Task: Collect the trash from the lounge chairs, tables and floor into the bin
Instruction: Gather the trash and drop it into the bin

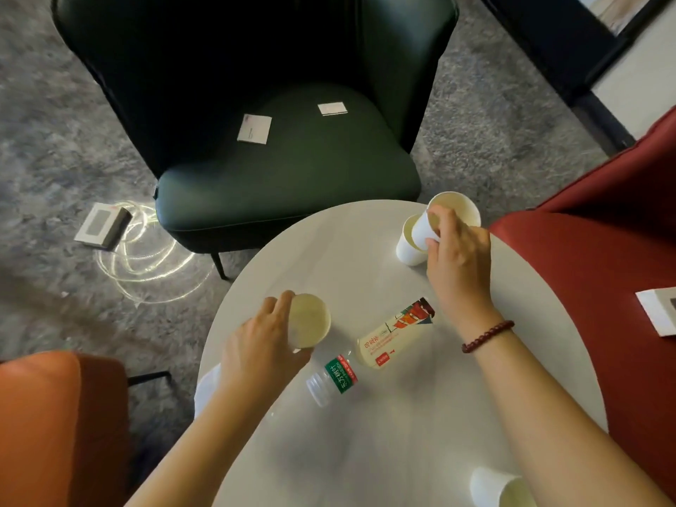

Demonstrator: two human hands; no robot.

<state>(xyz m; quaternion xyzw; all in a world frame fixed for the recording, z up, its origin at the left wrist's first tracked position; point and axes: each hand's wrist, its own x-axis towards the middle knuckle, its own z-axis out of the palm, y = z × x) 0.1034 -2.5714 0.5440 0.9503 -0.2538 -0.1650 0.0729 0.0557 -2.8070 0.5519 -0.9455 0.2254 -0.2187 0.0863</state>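
Two pieces in hand — left hand (256,345) fingers grasp a white paper cup (311,318) mid-frame, right hand (459,258) a second paper cup (461,207) upper right; plastic bottles (387,342) on the bench (402,433) remain, bin unseen.

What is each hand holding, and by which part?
Left hand grips a white paper cup round its side; right hand holds a second white paper cup by its side.
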